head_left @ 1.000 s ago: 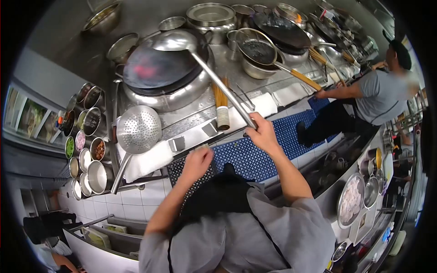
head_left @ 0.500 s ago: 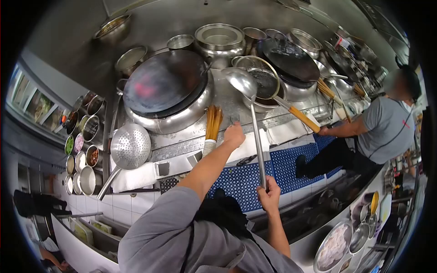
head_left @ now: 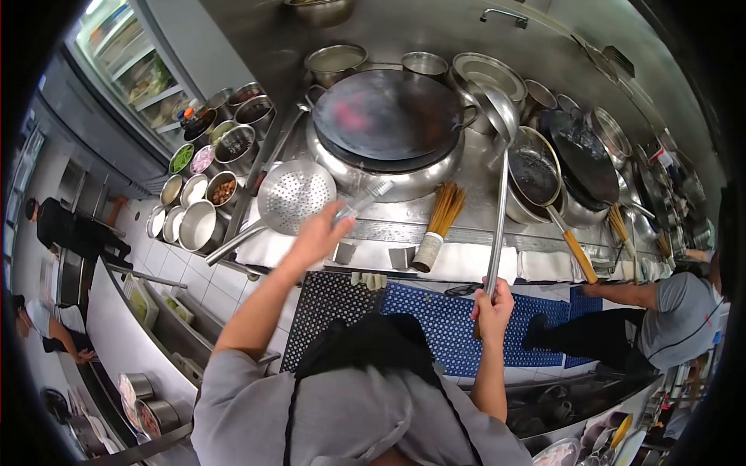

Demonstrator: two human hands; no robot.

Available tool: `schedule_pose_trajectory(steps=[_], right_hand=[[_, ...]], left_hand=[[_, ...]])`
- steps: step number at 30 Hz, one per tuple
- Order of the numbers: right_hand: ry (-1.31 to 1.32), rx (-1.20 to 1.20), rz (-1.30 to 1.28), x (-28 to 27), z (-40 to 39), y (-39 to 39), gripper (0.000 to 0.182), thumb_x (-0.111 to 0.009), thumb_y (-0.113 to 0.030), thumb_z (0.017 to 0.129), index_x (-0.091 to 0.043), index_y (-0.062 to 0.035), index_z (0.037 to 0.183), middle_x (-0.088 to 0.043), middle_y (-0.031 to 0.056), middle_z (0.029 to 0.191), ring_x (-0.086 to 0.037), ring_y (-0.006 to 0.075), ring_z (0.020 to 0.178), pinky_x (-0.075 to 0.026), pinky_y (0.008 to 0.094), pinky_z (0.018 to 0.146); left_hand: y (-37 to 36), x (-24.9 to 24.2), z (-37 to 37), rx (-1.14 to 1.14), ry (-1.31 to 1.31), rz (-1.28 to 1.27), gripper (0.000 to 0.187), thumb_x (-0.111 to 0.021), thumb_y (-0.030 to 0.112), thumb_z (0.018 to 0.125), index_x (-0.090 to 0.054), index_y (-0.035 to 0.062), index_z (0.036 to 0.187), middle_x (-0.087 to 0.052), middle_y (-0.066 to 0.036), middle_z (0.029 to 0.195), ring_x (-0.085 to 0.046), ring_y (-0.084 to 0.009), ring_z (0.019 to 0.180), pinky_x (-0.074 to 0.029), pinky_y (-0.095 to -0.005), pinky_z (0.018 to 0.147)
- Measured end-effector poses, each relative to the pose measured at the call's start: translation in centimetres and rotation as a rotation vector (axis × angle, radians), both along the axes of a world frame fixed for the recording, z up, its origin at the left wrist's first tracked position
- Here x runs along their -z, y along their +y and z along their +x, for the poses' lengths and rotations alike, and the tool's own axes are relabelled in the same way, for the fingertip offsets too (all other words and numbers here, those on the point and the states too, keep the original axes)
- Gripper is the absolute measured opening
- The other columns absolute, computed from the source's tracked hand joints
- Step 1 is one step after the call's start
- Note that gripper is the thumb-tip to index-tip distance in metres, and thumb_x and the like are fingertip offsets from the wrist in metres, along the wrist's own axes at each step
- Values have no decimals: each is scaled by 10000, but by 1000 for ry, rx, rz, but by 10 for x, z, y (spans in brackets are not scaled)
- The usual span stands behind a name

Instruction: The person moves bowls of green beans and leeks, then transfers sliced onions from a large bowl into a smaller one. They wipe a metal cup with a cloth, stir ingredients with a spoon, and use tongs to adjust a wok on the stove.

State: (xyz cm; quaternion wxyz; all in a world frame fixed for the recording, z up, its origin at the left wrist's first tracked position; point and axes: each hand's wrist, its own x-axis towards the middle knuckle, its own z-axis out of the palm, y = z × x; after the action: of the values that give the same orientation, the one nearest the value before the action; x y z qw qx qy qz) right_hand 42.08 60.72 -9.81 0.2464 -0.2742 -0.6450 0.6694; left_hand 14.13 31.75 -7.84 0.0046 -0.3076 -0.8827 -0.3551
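My right hand (head_left: 493, 309) is wrapped round the long handle of a steel ladle (head_left: 501, 115), whose bowl points up and away, overlapping the pots behind the stove. My left hand (head_left: 317, 237) reaches over the stove's front edge, in front of a perforated skimmer (head_left: 297, 196). From between its thumb and fingers sticks a pale, blurred object (head_left: 365, 199) that I cannot make out. Beyond is a dark wok (head_left: 387, 115) on a round steel burner ring, its bottom tinged reddish. To its right front lies a bamboo wok brush (head_left: 443, 221).
Ingredient pots (head_left: 200, 225) crowd the left. A wooden-handled strainer (head_left: 536, 167) rests over a pot on the right, near a second wok (head_left: 579, 159). A co-worker (head_left: 684, 314) stands at the far right. White towels (head_left: 486, 264) line the stove's front. Blue matting (head_left: 466, 330) covers the floor.
The view has swung left. My left hand has moved from beside the bamboo brush to the skimmer's side. The ladle stays in my right hand, its bowl now right of the near wok.
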Motion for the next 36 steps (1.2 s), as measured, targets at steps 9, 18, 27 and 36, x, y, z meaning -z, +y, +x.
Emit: schedule_pose_trajectory(steps=[9,18,27,36], right_hand=[[-73,-119,6,-8,-18,-27,176,-665,-54,918,-588,-6,1070,-548,-7,629,-478,48,428,-375,214,363],[-23,-27,0,5,-3,-49,135,-671,-100,938,-601,-19,1020,-557,-16,652,-505,44,493,-401,193,431],[-145,43,113,-9,-24,-20,187,-671,-149,941,-613,2,1037,-544,6,627,-466,72,422,-361,232,369],[-320,166,458,-18,-154,56,237,-648,-205,956,-560,15,960,-551,47,611,-521,144,434,-408,304,372]], left_hand=[[-41,-67,-139,66,799,-664,504,-705,436,846,-564,100,1194,-655,-88,954,-694,-269,850,-550,-394,659],[29,-35,-193,135,1173,-965,124,-586,209,847,-662,125,898,-657,-26,835,-633,-211,775,-443,-354,660],[27,-96,-190,438,1055,-882,108,-595,131,861,-676,84,913,-720,-83,872,-720,-232,779,-541,-375,687],[20,-102,-199,484,1070,-850,99,-621,133,827,-664,87,904,-712,-74,856,-716,-244,791,-526,-386,685]])
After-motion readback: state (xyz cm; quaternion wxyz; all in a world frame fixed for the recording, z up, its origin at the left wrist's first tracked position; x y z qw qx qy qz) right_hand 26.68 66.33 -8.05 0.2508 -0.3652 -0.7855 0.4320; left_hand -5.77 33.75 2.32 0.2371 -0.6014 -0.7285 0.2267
